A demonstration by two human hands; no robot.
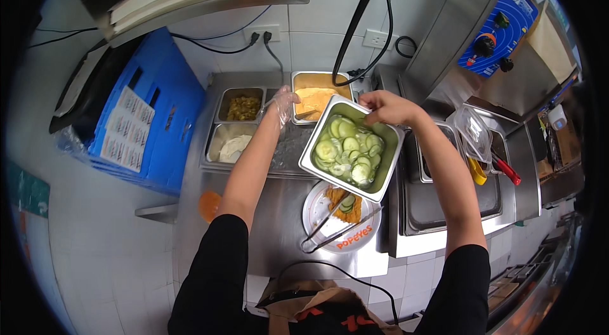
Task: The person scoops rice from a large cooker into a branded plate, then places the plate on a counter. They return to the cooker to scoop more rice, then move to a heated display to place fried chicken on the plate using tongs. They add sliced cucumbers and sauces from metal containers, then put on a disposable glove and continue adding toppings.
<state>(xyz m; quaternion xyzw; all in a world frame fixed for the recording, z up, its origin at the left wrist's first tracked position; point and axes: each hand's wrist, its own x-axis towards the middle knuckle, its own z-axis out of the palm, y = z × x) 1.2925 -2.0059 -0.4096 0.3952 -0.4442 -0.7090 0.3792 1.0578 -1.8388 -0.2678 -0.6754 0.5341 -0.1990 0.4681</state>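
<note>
My right hand grips the far rim of a steel pan of cucumber slices and holds it tilted above the counter. My left hand, in a clear plastic glove, reaches toward the pan of orange sauce at the back; whether it holds anything is hard to tell. Below the tilted pan sits a white paper wrapper carrying a breaded fried patty with a few cucumber slices on top. Metal tongs lie across the wrapper.
Two small steel pans stand at the back left, one with yellow-green pickles, one with white sauce. Blue boxes lean at the left. On the right are a steel well, red and yellow utensils, and a plastic bag.
</note>
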